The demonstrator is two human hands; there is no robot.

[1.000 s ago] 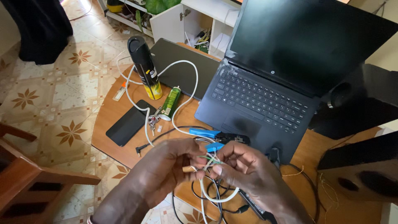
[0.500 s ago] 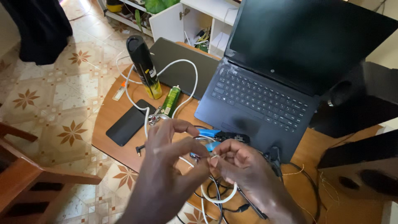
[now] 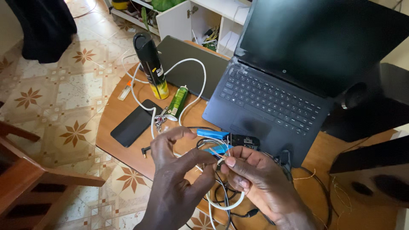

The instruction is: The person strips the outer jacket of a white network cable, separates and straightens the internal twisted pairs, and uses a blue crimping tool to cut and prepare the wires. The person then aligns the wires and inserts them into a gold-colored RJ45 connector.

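We had both hands raised over the round wooden table (image 3: 111, 123), fingertips meeting. Left hand (image 3: 179, 179) and right hand (image 3: 255, 179) were each pinched shut on a thin stripped wire (image 3: 218, 156), just above blue-handled pliers (image 3: 221, 138). White cable (image 3: 191, 85) looped nr a dark matte laptop (image 3: 272, 98) & glossy black phone (image 3: 134, 122).

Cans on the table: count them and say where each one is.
2. A tall black and yellow spray can stands upright at the table's far left edge. A small green can lies on its side just right of it, beside the black phone.
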